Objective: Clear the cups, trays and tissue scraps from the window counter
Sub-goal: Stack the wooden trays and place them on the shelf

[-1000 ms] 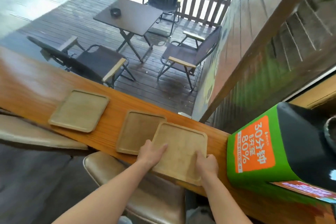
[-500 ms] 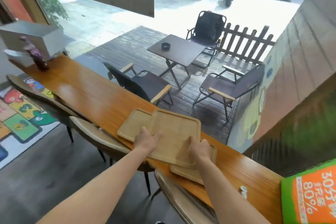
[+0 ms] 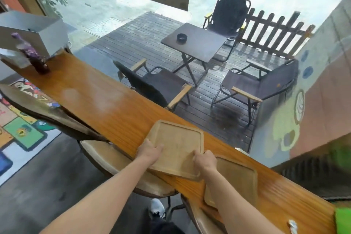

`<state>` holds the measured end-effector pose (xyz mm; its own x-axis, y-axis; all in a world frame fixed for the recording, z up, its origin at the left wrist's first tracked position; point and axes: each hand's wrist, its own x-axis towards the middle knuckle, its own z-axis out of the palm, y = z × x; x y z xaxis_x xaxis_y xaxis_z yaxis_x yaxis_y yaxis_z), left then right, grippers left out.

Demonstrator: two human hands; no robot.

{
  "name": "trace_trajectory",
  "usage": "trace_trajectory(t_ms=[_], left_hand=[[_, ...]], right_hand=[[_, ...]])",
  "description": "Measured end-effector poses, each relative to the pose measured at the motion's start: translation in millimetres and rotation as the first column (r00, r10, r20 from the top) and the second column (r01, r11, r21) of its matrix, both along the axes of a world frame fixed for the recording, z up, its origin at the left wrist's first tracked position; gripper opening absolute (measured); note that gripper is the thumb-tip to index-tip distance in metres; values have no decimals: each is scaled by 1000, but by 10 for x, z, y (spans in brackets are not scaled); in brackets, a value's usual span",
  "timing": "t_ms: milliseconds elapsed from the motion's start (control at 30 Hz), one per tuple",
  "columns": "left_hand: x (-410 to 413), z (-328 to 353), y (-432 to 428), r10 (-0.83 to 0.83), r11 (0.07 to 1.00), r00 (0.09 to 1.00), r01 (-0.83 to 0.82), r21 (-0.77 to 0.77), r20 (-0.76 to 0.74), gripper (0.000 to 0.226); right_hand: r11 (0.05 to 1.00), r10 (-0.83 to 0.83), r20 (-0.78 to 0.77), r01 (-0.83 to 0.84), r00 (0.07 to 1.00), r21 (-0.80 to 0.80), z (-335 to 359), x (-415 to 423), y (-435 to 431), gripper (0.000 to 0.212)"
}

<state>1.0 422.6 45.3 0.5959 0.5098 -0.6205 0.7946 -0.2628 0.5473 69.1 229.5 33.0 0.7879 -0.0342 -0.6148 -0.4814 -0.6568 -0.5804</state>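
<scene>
At the counter (image 3: 114, 104)'s near edge a tray (image 3: 178, 146) is gripped by left hand (image 3: 150, 151) and right hand (image 3: 206, 159), seemingly to be stacked with the neighbouring tray (image 3: 239, 176)

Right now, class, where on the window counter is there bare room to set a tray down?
Free: the long counter stretch between the purple bottle and the tray gripped by the left hand and right hand. Crowded: rightward, a second tray, a tissue scrap and the green box leave only narrow gaps.
</scene>
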Motion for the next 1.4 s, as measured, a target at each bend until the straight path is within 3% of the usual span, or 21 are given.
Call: trace_trajectory(t_ms=[200,533,633,733,967,1100,1300,1400], left_hand=[[246,-238,361,-49,999,997,47,-24,-67,65],[591,-795,776,-253,964,959,261,46,-130,57],[619,-935,828,-292,952,945,302,51,-145,50],[596,-995,837,-355,914,926,372,159,-125,47],[547,-997,893,-520,788,837,547,283,-171,43],[523,-1023,938,-561,746,805,593,302,-195,43],[569,-1000,949,-561,754,790,611,243,-248,47],[734,-868,907,-582,685,739,671,286,-340,45]], right_hand=[[995,-16,-77,8,997,-96,-144,194,353,29],[986,-65,-184,35,981,-164,-430,226,801,15],[985,-121,-228,89,966,-149,-522,168,887,21],[975,-190,-214,160,958,-151,-603,123,943,28],[960,-263,-261,225,929,-166,-619,117,1013,72],[960,-271,-269,238,924,-150,-644,120,1011,76],[980,-192,-325,166,926,-106,-583,145,942,70],[992,-126,-337,113,933,-59,-507,207,781,63]])
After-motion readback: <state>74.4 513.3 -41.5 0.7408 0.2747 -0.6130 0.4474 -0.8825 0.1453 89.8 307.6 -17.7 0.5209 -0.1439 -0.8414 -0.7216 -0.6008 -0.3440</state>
